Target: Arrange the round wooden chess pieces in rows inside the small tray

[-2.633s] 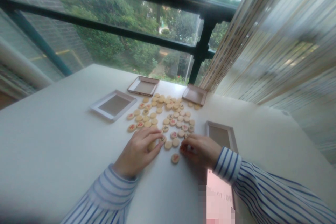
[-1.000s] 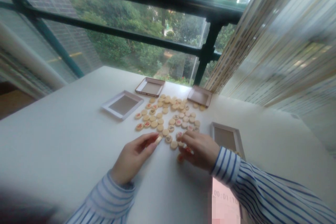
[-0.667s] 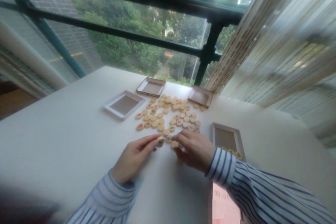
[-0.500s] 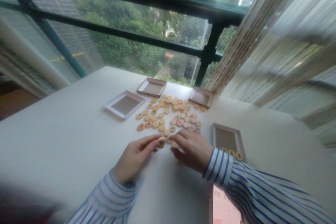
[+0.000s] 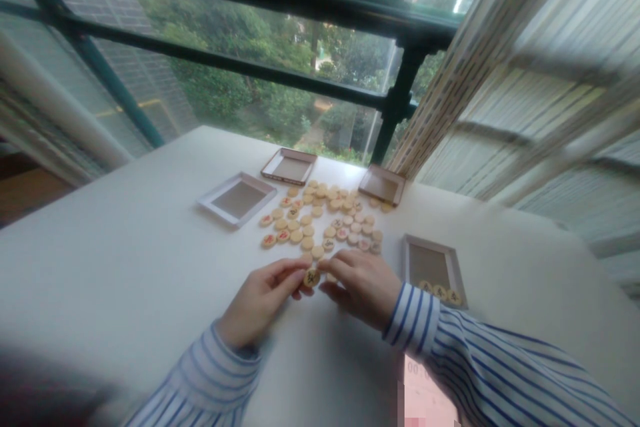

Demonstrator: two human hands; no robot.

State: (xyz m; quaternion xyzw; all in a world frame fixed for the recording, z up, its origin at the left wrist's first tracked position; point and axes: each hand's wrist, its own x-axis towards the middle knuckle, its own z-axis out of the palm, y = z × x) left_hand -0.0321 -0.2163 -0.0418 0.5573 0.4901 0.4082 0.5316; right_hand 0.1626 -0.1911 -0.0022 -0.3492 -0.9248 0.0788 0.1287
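Note:
Between the thumb and fingers of my left hand (image 5: 267, 293) is a round wooden Chinese chess piece (image 5: 312, 277), its black character facing me. My right hand (image 5: 363, 287) is just to the right, curved low over the table, with thumb and index finger apart and the fingertips close to the held piece. A pale piece (image 5: 331, 277) shows partly between those fingers; the rest of it is hidden. Beyond both hands lies a loose spread of Chinese chess pieces (image 5: 309, 231), several face down and others showing red or black characters.
A white-rimmed tray (image 5: 207, 205) lies at left, a brown-edged tray (image 5: 283, 178) behind the pieces, another tray (image 5: 400, 195) at back right. The tray (image 5: 453, 260) by my right sleeve has three pieces at its near end. A pink screen (image 5: 425, 393) lies under my right forearm.
The piece in my left hand has moved slightly right and down, and its character faces me more fully. My right hand has shifted a little left, so the two hands are closer.

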